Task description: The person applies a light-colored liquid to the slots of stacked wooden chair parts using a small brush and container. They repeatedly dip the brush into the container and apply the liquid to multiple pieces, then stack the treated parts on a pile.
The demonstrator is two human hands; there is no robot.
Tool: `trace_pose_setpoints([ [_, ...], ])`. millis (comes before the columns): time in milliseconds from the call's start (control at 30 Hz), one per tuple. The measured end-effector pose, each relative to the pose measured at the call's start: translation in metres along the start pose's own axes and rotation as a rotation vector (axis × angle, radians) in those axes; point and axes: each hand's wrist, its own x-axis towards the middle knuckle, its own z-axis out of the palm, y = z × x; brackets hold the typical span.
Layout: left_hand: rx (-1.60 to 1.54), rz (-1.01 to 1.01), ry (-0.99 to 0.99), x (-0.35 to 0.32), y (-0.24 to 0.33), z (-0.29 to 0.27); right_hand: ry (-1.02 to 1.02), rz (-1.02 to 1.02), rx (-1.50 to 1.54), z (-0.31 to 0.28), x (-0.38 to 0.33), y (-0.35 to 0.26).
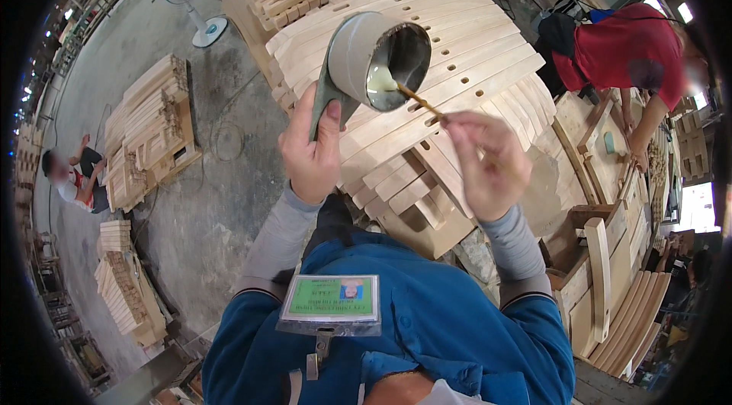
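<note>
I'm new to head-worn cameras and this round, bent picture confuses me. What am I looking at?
No machine here: a person works with two bare hands. The one picture comes from a wide fisheye camera on that person's head, looking down, so straight edges curve and the wearer's blue shirt shows at the bottom.

The left hand holds a grey cup, tilted with its mouth toward the right. The right hand holds a thin brown stick that reaches the pale substance inside.

Beneath lie light wooden slats with small slots, side by side. Off to the right, a co-worker in red bends over other woodwork.
</note>
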Motion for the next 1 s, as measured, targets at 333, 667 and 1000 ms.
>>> trace_pose_setpoints([
  [333,-0.16,-0.167,-0.033,-0.01,0.007,-0.002,0.059,0.073,0.324,-0.012,-0.026,-0.017],
  [667,-0.145,-0.1,-0.039,-0.013,0.01,0.005,0.16,0.188,0.495,-0.003,-0.034,-0.012],
  [1000,0.113,0.039,-0.051,-0.009,-0.014,0.018,0.164,0.226,0.417,-0.014,-0.032,-0.016],
])
